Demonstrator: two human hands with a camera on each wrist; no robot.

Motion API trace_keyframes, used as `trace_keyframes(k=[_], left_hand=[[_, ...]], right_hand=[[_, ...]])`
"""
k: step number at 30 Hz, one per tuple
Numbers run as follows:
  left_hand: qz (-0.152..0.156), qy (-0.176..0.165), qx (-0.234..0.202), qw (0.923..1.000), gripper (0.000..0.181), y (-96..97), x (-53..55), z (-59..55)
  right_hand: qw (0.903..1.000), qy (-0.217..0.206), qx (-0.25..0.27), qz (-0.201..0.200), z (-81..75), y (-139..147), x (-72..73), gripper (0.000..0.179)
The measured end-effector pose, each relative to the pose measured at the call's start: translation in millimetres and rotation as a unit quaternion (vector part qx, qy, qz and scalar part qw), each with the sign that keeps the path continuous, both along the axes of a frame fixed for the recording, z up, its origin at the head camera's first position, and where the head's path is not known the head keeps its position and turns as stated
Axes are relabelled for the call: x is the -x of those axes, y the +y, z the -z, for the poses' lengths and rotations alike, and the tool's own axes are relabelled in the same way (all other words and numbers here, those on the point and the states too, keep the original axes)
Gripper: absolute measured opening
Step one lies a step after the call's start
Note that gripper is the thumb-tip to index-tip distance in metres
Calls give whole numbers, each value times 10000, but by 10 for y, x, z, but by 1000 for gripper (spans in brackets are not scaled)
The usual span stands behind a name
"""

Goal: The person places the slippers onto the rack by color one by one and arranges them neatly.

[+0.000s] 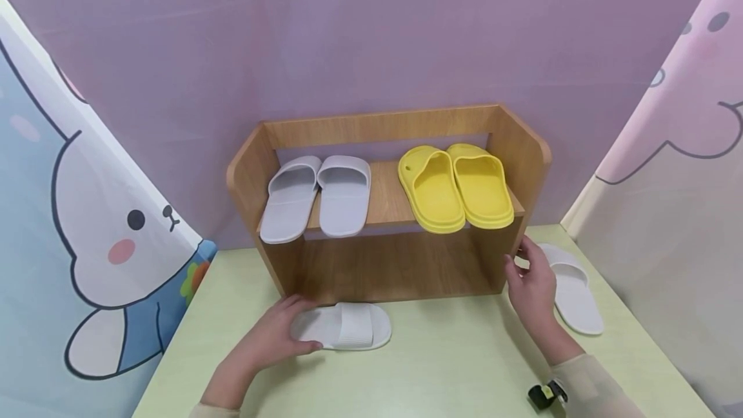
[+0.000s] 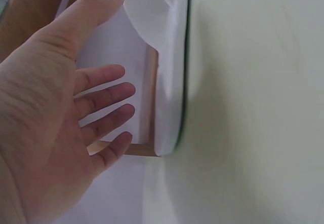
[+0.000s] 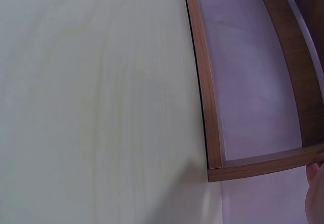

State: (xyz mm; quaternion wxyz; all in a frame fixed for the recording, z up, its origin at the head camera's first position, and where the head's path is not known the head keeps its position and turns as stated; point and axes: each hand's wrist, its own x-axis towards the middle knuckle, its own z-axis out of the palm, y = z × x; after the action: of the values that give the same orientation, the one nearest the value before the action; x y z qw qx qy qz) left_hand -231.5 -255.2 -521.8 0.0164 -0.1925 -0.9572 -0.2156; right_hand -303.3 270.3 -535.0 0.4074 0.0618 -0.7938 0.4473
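Note:
My left hand (image 1: 277, 333) is at the heel end of a white slipper (image 1: 362, 326) lying sideways in front of the wooden shoe rack (image 1: 377, 122). The left wrist view shows its fingers (image 2: 109, 93) spread and extended beside the white slipper (image 2: 171, 102), with the thumb near the strap. At the rack's right side panel, my right hand (image 1: 535, 284) holds the front edge, thumb in front and fingers on the outer side. Only a sliver of the right hand (image 3: 315, 193) shows in the right wrist view, against the side board (image 3: 268, 164).
Two grey slippers (image 1: 344, 211) and two yellow clogs (image 1: 484, 192) sit on the upper shelf. Another white slipper (image 1: 577, 302) lies right of the rack on the pale table (image 1: 441, 366). A small black object (image 1: 542, 396) is by the right sleeve. Curtains surround the table.

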Motion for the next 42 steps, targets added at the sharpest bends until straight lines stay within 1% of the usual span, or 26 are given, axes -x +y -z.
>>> trace_keyframes(k=[4, 7, 14, 19, 24, 27, 34, 39, 42], left_hand=[[-35, -5, 54, 10000, 82, -48, 36, 119], [6, 56, 55, 10000, 82, -61, 54, 183], [73, 103, 69, 9999, 84, -63, 59, 263], [71, 77, 71, 9999, 86, -71, 69, 289], [164, 106, 127, 9997, 86, -78, 89, 314], [183, 159, 181, 9995, 87, -81, 100, 331], [171, 167, 291, 9993, 86, -80, 117, 359], [237, 195, 346, 9989, 89, -78, 103, 354], [281, 120, 347, 9989, 88, -86, 89, 344]], right_hand=[[10000, -22, -13, 32, 7, 1, 0, 52], [10000, -60, -17, 60, 9, 1, 2, 52], [9999, -76, -19, 66, 26, 4, 11, 54], [10000, -34, -26, 27, 30, 4, 14, 54], [10000, 41, 8, -64, 36, 10, 20, 52], [10000, 56, -2, -61, 38, 9, 21, 52], [10000, 23, 0, -52, 29, 6, 17, 52], [10000, 12, 11, -43, 22, 3, 18, 52], [10000, 30, 23, -58, 20, 5, 22, 52]])
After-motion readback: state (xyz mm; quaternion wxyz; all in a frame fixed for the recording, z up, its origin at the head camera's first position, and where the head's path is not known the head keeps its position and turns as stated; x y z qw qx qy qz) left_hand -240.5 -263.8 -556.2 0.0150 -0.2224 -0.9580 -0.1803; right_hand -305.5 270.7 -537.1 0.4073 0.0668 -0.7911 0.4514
